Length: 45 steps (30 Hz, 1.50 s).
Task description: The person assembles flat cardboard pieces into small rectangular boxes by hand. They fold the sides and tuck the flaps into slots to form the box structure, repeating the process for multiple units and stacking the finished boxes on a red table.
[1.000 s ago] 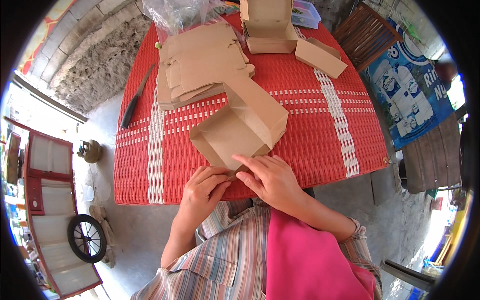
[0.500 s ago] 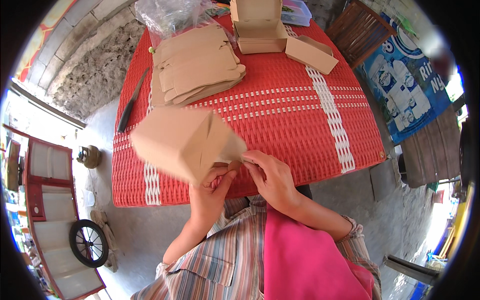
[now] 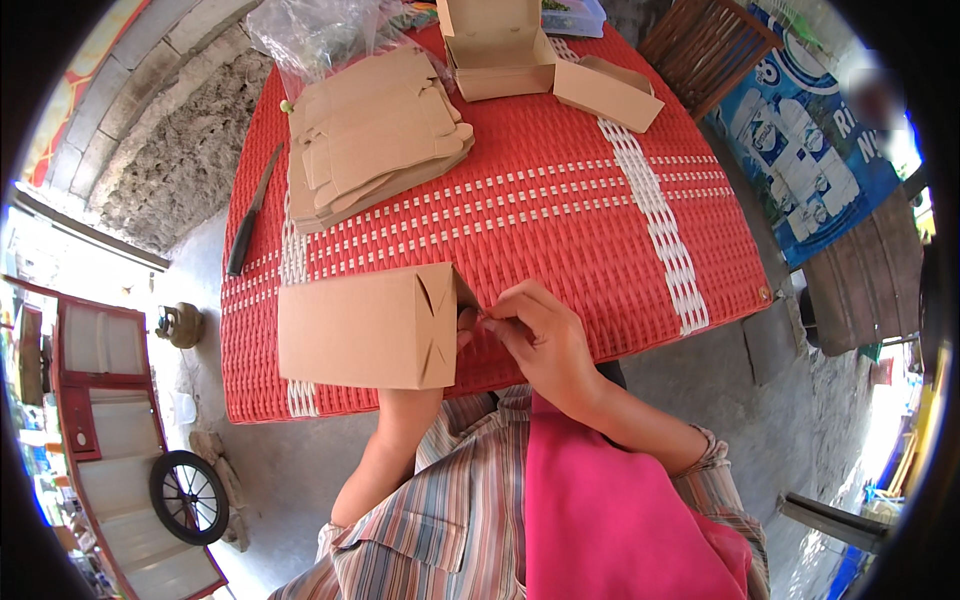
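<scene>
Two hands meet at the right end of the folded cardboard box (image 3: 365,327): your right hand (image 3: 540,335) pinches its fingertips on the flap at that end, and your left hand (image 3: 425,395) comes up under the box, mostly hidden behind it, so you cannot tell exactly how it grips, though it appears to carry the box from below. The box is held level just above the near edge of the red woven bench (image 3: 560,210), its slotted end facing your right hand. Beyond the box, toward the far left of the bench, lies a stack of flat cardboard blanks (image 3: 375,140), with a clear plastic bag (image 3: 320,35) behind it. Left of that stack, near the bench's edge, a dark-handled knife (image 3: 250,215) lies lengthwise. Far beyond the box, an open assembled box (image 3: 497,45) stands at the bench's far edge, with a closed one (image 3: 608,93) just beside it on the right.
</scene>
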{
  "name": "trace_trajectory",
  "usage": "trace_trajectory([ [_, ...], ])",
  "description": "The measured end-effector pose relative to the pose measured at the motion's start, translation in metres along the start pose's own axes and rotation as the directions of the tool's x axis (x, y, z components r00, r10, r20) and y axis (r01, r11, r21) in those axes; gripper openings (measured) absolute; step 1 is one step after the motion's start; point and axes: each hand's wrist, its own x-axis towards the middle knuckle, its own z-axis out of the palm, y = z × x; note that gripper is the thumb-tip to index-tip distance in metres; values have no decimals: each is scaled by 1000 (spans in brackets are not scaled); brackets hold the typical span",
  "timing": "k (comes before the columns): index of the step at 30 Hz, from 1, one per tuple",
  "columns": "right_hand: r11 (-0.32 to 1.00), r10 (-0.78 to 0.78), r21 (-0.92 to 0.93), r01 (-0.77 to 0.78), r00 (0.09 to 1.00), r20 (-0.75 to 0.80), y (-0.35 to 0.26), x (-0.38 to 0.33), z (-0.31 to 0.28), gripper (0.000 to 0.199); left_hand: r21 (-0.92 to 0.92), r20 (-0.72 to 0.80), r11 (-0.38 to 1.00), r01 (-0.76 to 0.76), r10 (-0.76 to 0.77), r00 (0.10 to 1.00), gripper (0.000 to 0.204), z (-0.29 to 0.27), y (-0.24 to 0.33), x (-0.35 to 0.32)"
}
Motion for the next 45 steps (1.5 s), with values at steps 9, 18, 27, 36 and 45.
trace_trajectory([
  [9,975,115,172,-141,982,152,0,2,-3,8,33,87,989,-147,144,986,25,-8,-16,-6],
  [18,992,11,125,-24,995,103,3,2,1,7,26,53,999,41,-42,998,12,-6,-9,-5],
  [27,993,-17,119,3,993,120,4,2,3,8,216,151,933,-288,259,954,24,-14,-9,-6],
  [36,993,-17,121,-1,990,141,0,1,-2,10,127,92,978,-167,156,983,28,-8,-9,-15],
  [45,995,-31,96,18,990,137,5,-2,1,13,390,137,865,-316,286,949,17,-1,6,-2],
])
